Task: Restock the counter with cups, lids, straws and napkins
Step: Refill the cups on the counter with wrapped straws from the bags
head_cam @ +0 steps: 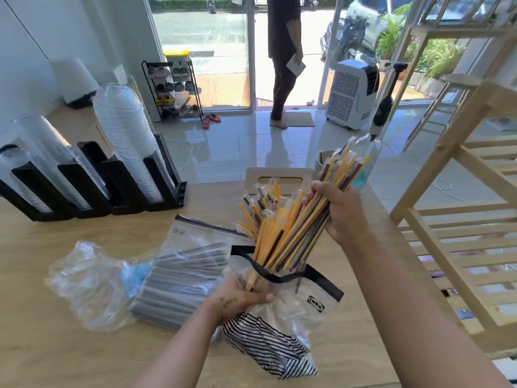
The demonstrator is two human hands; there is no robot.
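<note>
A bundle of wrapped yellow and brown straws [282, 228] sticks up out of a striped zip bag [277, 331] on the wooden counter [56, 345]. My right hand [338, 214] grips the upper part of the bundle. My left hand [237, 296] holds the bag just below its black zip edge. To the left lies a second zip bag of grey straws [181, 275]. A black organiser [112, 189] at the far left holds stacks of clear cups [56, 163] and lids [126, 141].
Crumpled clear plastic [92, 281] lies at the left of the bags. A wooden holder [279, 177] and a pump bottle [366, 161] stand behind the straws. A wooden shelf [461, 219] is on the right. A person [284, 60] stands at the doorway.
</note>
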